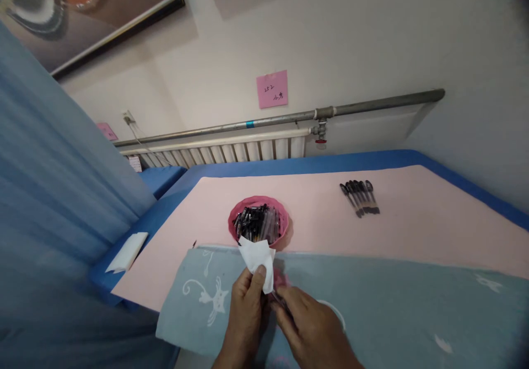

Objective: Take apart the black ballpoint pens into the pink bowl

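My left hand [247,303] pinches a folded white tissue [258,259] with the thumb on top. Close beside it, my right hand [308,319] is closed around a slim, dark pen [280,299], mostly hidden by the fingers. The pen's far end meets the tissue's lower edge; whether it is wrapped inside cannot be made out. Just beyond the tissue stands a pink basket [285,230] filled with black pen parts and clear barrels [269,224]. Farther right, several black-capped pens [360,197] lie side by side in a row.
A grey-green cloth with white cat prints [392,297] covers the near side of the pink-topped table [314,204]. White folded paper [129,252] lies on the blue edge at left. A blue curtain [61,193] hangs at left; a radiator [243,151] and pipe run along the wall.
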`<state>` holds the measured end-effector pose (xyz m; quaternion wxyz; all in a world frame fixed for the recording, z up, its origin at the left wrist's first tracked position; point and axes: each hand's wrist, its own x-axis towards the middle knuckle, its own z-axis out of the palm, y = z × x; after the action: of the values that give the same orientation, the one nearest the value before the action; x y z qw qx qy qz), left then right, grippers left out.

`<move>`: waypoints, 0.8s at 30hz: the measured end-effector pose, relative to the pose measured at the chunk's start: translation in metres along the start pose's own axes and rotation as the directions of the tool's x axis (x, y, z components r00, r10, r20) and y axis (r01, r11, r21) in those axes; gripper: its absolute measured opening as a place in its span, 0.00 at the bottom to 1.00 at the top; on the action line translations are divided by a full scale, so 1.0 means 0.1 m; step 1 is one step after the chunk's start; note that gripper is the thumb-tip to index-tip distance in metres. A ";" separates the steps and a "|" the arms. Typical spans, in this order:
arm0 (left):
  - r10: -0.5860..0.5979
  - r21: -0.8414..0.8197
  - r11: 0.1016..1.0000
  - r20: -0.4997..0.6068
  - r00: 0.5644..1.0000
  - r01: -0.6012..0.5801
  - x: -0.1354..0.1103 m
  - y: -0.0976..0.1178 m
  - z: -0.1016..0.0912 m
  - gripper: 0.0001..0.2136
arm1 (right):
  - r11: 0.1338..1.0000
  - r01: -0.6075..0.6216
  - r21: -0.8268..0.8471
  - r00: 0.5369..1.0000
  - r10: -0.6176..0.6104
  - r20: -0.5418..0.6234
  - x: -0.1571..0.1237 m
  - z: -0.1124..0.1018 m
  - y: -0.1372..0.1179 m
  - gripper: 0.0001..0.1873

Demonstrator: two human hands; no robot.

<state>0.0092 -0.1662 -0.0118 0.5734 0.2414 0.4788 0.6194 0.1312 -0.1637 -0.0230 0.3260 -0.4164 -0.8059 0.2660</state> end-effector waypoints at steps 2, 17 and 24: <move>0.014 0.008 1.000 -0.008 1.000 -0.014 0.01 0.00 -0.01 0.15 | 1.000 -0.003 0.025 1.000 0.003 -0.015 0.00 0.00 0.00 0.09; 0.022 -0.238 0.971 0.034 0.999 -0.013 0.07 0.07 -0.05 0.17 | 0.087 -0.657 0.749 0.725 0.346 0.595 0.06 -0.22 -0.20 0.15; 0.021 -0.167 0.986 -0.040 0.999 -0.027 0.11 0.17 -0.23 0.12 | 0.281 -0.649 0.707 0.753 0.369 0.544 0.04 -0.26 -0.09 0.14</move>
<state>-0.0213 -0.1608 -0.0094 0.5749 0.1864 0.4329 0.6689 0.1446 -0.1609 0.0013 0.2701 -0.3869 -0.4114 0.7798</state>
